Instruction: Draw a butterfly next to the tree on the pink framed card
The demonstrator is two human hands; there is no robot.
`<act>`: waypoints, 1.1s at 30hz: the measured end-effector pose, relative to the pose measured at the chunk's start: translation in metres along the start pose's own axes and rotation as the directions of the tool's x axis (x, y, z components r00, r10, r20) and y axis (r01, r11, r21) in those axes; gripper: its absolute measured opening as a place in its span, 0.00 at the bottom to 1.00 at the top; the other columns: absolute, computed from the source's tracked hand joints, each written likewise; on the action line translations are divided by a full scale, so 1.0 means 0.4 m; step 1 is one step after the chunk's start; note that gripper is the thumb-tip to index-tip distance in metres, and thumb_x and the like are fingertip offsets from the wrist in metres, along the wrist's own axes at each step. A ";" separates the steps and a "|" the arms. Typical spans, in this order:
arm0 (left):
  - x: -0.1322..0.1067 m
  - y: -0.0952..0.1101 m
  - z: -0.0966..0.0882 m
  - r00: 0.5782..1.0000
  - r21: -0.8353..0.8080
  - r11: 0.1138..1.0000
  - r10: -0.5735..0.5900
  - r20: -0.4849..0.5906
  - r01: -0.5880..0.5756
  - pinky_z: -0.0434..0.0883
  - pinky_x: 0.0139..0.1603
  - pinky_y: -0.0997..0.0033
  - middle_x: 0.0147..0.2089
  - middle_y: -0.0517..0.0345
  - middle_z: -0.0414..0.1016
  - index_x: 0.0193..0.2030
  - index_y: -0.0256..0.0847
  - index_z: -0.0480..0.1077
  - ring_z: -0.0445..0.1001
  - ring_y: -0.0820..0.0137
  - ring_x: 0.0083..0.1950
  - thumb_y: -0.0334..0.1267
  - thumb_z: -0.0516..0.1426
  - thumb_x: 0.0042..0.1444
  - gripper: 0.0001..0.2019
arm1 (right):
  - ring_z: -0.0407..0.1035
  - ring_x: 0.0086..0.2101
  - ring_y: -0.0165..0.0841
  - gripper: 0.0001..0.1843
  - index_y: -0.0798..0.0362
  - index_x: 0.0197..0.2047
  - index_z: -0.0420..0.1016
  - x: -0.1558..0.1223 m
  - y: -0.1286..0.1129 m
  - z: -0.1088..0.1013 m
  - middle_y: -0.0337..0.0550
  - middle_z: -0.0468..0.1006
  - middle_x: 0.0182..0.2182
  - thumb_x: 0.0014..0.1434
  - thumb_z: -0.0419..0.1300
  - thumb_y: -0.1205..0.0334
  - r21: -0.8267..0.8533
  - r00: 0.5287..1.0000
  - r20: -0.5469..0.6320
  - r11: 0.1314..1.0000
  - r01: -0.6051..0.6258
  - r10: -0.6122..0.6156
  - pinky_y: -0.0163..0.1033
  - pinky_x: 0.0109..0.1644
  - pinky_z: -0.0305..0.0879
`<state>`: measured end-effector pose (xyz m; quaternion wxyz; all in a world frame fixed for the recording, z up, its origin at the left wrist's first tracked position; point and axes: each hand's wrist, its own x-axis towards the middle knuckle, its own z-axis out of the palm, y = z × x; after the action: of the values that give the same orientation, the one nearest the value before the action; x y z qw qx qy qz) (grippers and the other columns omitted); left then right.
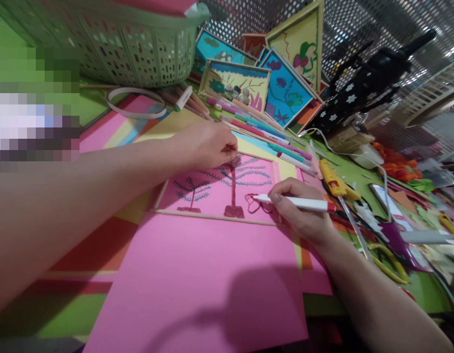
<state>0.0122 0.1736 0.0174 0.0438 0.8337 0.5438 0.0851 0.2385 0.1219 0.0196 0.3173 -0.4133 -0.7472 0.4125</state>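
Note:
My right hand point(298, 208) grips a white marker point(311, 203) with a red end. Its tip meets the pink paper point(208, 264) at a red-brown outline point(253, 203) that resembles a butterfly. Thin wooden sticks point(215, 216) border the drawing area like a frame. Inside it are a tall tree point(233, 189) with a brown trunk and teal-dotted branches, and a smaller plant point(192, 193). My left hand point(212, 144) rests closed at the upper edge of the drawing, fingers curled under; whatever they may pinch is hidden.
Several markers point(264, 130) lie behind the drawing. Small framed pictures point(288, 90) lean beyond them, beside a green basket point(138, 49). At right are a yellow glue gun point(332, 179), its white cord, yellow-handled scissors point(390, 264) and orange scraps point(394, 159).

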 end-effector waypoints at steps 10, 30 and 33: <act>-0.003 0.004 -0.004 1.000 0.027 1.000 -0.009 -0.005 0.009 0.62 0.37 0.71 0.40 0.56 0.78 0.44 0.40 0.77 0.72 0.67 0.41 0.40 0.50 0.61 0.15 | 0.63 0.20 0.25 0.07 0.52 0.26 0.70 0.001 -0.004 0.001 0.36 0.73 0.19 0.53 0.61 0.61 -0.031 1.000 0.001 0.999 -0.017 0.017 0.33 0.23 0.59; -0.009 0.002 -0.002 1.000 -0.008 1.000 0.020 -0.014 -0.020 0.61 0.35 0.69 0.40 0.52 0.77 0.43 0.38 0.77 0.71 0.65 0.40 0.39 0.47 0.62 0.17 | 0.63 0.20 0.26 0.07 0.52 0.26 0.70 -0.002 -0.006 0.000 0.37 0.72 0.20 0.52 0.60 0.60 -0.044 0.999 0.001 0.998 -0.041 0.041 0.33 0.23 0.58; -0.007 0.004 -0.006 1.000 0.010 1.000 -0.001 0.009 0.001 0.61 0.36 0.69 0.41 0.52 0.77 0.43 0.38 0.77 0.72 0.65 0.41 0.39 0.49 0.61 0.16 | 0.62 0.20 0.26 0.07 0.52 0.26 0.70 -0.001 -0.007 0.000 0.37 0.73 0.19 0.52 0.61 0.60 -0.055 0.999 -0.002 0.997 -0.046 0.046 0.33 0.23 0.58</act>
<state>0.0121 0.1702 0.0196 0.0422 0.8341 0.5444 0.0787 0.2378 0.1206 0.0221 0.2967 -0.4392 -0.7483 0.3989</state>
